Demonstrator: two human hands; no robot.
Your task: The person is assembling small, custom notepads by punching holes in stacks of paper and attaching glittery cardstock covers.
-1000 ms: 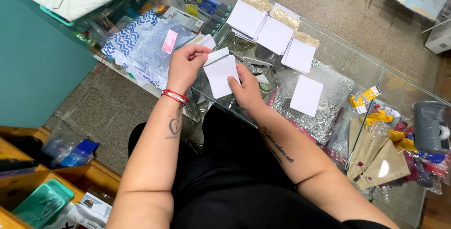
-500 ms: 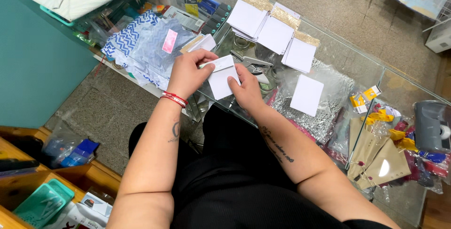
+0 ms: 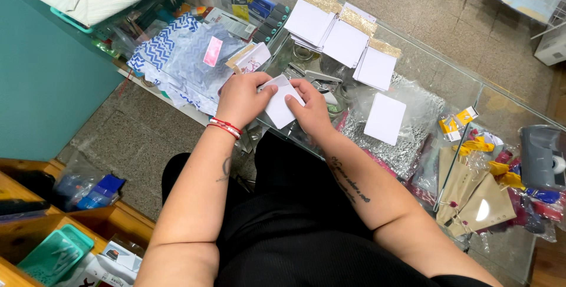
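Both hands grasp white card [image 3: 279, 105] — left hand [image 3: 243, 99] pinches near edge, right hand [image 3: 311, 108] opposite. Keep edges aligned, press flat on glass counter [image 3: 448, 81] — other cards [image 3: 384, 118] lie right of hands.

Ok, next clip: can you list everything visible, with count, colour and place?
small white paper card: one, white, held between both hands
gold-topped white paper bags: three, white, far on the glass counter
plain white card: one, white, right of the hands
blue zigzag-patterned bags: a pile, blue and white, left
brown paper envelopes: several, brown, right
grey tape dispenser: one, grey, far right
left hand: gripping the card, red bracelet on the wrist
right hand: gripping the card
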